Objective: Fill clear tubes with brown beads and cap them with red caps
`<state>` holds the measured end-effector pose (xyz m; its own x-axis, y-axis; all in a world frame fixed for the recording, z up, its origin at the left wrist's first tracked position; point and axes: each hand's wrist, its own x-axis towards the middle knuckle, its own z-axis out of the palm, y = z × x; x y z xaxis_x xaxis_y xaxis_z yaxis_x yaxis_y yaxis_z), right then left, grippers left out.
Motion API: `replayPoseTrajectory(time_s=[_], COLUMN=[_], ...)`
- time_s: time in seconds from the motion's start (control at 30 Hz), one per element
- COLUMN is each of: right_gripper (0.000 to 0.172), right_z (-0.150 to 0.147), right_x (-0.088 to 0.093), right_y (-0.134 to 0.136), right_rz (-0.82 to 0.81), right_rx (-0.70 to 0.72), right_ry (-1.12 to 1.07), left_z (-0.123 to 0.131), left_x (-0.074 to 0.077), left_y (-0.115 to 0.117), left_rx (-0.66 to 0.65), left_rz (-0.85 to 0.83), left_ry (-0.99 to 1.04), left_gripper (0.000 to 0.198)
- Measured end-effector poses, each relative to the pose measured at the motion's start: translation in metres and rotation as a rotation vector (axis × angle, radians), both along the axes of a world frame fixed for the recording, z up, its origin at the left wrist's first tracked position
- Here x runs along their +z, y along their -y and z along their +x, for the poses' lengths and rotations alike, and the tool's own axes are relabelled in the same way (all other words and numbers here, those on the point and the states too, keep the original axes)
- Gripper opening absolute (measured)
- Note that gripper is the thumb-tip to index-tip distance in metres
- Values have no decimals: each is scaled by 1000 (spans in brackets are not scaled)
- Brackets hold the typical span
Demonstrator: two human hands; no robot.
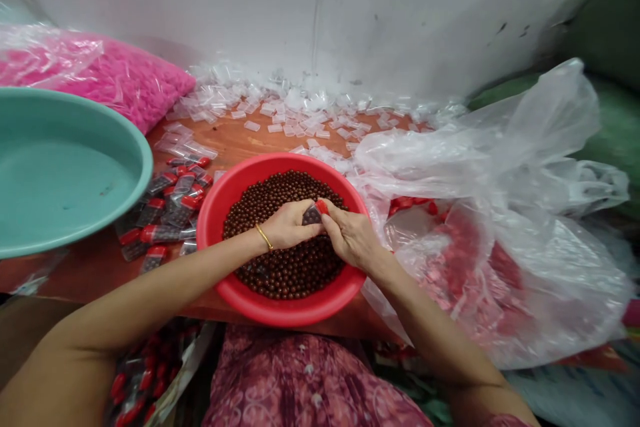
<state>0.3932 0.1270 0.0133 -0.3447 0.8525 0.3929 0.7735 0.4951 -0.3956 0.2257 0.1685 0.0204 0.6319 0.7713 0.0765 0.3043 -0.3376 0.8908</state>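
Over a red basin full of small round brown balls, my two hands meet. My left hand, with a gold bangle at its wrist, is closed on a small clear container filled with dark balls. My right hand pinches the red cap at the container's end between thumb and fingers. Left of the basin lies a pile of filled containers with red caps.
A teal basin stands at the left, before a bag of pink pieces. Clear empty containers are strewn along the wall. At the right, a large plastic bag holds red pieces. Below the table's left side are more red-capped containers.
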Motion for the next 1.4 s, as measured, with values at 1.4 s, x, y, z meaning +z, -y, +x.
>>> replayPoseTrajectory(time_s=[1.4], right_gripper=[66], right_z=[-50], right_x=[27], right_y=[-22], right_rz=[-363], right_rx=[136], right_ry=[-576], left_z=[-3], left_x=[29], left_y=[10], left_rx=[-66], left_rz=[401], left_ry=[-602], left_gripper=[19])
